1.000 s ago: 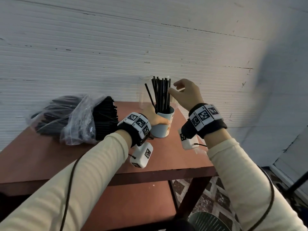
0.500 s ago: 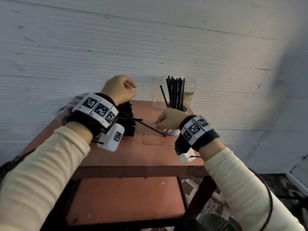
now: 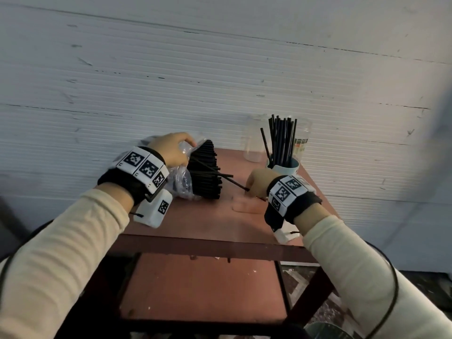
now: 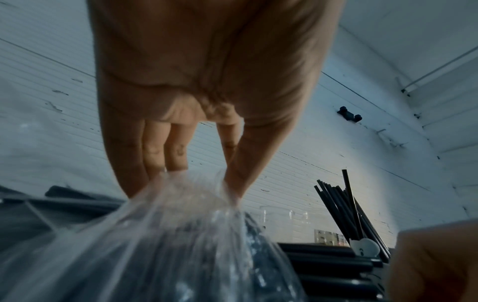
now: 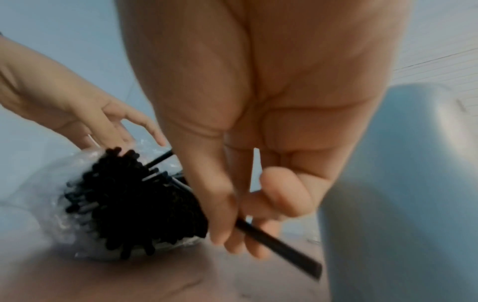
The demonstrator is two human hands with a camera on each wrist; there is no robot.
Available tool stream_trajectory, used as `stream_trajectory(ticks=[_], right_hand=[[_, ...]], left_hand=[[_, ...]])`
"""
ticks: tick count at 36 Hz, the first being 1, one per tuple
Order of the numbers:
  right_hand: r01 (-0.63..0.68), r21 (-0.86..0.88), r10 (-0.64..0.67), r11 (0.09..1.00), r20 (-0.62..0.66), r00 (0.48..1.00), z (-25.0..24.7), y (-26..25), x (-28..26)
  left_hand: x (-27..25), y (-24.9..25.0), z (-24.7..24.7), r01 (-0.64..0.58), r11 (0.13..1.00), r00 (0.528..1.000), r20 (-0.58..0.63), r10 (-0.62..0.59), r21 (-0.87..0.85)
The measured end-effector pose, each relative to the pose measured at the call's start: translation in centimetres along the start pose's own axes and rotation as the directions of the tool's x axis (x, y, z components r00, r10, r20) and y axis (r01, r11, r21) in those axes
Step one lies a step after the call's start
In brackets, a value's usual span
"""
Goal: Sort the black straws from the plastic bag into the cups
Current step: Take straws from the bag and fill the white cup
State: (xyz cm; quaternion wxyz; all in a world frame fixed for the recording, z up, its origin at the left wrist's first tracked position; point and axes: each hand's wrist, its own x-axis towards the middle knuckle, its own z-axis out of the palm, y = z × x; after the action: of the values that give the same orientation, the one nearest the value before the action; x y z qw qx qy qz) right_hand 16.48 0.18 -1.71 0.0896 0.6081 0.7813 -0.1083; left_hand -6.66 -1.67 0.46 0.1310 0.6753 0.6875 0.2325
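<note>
One black straw (image 3: 232, 183) is pinched in our right hand (image 3: 256, 183) at mid-frame, its far end among the bundle (image 3: 204, 174) in the plastic bag (image 3: 181, 178). Our left hand (image 3: 171, 150) pinches the bag's film, steadying it. We judge this the draw-out step; next we must pull it free and tip it into the blue cup (image 3: 286, 167), right of centre, already holding straws.

Both arms reach forward in cream sleeves. The left hand (image 3: 171, 150) pinches with fingers pointing down; the right hand (image 3: 256, 183) curls, thumb against fingers.
</note>
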Motion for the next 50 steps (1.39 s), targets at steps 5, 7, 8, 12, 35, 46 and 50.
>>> stream_trajectory(ticks=[5,7,8,12,35,46,50], right_hand=[[0.121,0.11,-0.101,0.986,-0.172,0.98,-0.2,0.4,-0.7],[0.19,0.163,-0.143,0.968,-0.262,0.954,-0.9,0.4,-1.3],[0.227,0.195,-0.16,0.954,-0.309,0.937,-1.2,0.6,-1.4],[0.383,0.353,-0.183,0.854,-0.485,0.855,-2.7,1.5,-2.2],[0.56,0.342,0.189,0.755,-0.931,0.313,-9.6,8.2,-3.8],[0.292,0.281,0.041,0.914,-0.782,0.622,-5.2,6.9,0.5],[0.319,0.201,0.017,0.926,-0.867,0.498,-4.4,5.8,0.3]], left_hand=[[0.3,-0.3,0.0,-0.029,0.999,0.998,-0.057,0.026,-0.041],[0.3,-0.4,0.1,-0.034,0.998,0.995,-0.096,0.028,-0.057],[0.3,-0.3,0.2,-0.035,0.998,0.993,-0.113,0.028,-0.058],[0.7,-0.2,0.7,-0.018,0.99,0.987,-0.163,-0.005,-0.138],[1.9,3.4,2.7,-0.223,0.926,0.963,-0.217,0.16,-0.306],[0.1,2.7,2.1,-0.138,0.967,0.988,0.034,0.148,-0.213],[-0.4,2.5,1.8,-0.131,0.974,0.988,0.056,0.144,-0.186]])
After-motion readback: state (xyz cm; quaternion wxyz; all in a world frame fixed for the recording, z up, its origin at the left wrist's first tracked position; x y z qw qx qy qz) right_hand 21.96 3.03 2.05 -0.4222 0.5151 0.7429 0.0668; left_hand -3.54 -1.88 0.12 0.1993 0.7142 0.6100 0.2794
